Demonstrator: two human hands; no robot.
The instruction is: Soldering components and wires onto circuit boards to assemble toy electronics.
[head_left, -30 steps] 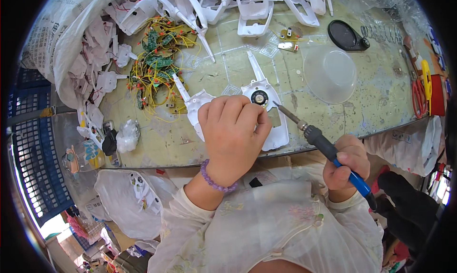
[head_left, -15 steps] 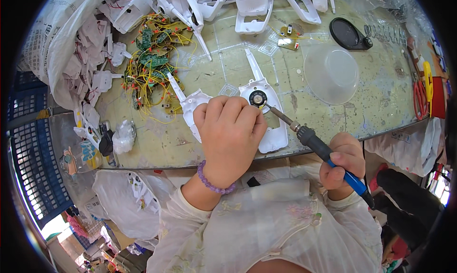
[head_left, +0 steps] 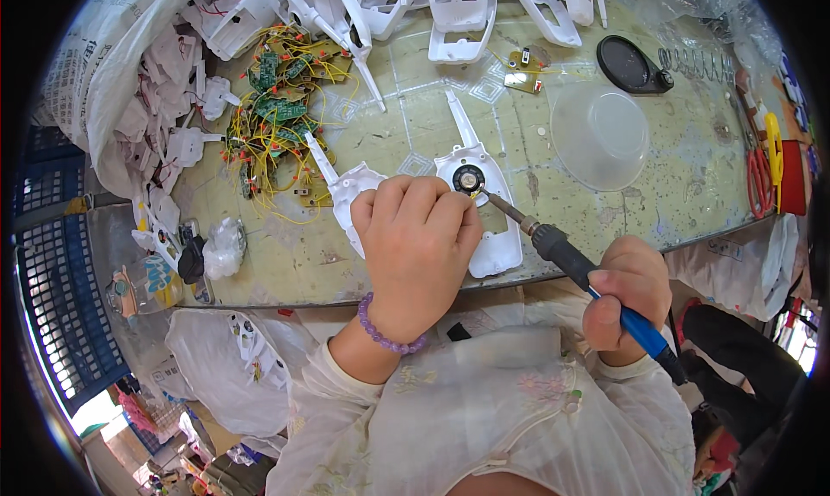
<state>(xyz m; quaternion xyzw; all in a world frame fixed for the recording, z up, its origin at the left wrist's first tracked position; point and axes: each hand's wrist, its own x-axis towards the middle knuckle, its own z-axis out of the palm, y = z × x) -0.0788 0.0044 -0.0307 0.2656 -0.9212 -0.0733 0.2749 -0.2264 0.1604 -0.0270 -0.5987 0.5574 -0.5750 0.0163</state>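
Note:
My right hand (head_left: 629, 302) grips a soldering iron (head_left: 562, 251) with a black and blue handle. Its tip touches, or nearly touches, the lower right edge of a small round speaker (head_left: 468, 179). That speaker sits in a white plastic shell (head_left: 499, 247) with a long narrow stem pointing away from me. My left hand (head_left: 415, 241), a purple bead bracelet at its wrist, is closed over the shell's left side; its fingertips are beside the speaker, and what they pinch is hidden. Another white shell half (head_left: 353, 198) lies partly under this hand.
Circuit boards with yellow wires (head_left: 275, 107) are heaped at left, beside a sack of white parts (head_left: 156, 107). More white shells (head_left: 458, 21) line the far side. At right are a translucent bowl (head_left: 599, 142), a black round dish (head_left: 634, 64), a coiled spring (head_left: 696, 64) and red-handled scissors (head_left: 761, 181).
The soldering iron's handle and my right hand have shifted slightly toward me and to the right, while the tip stays by the speaker. My left hand has hardly moved.

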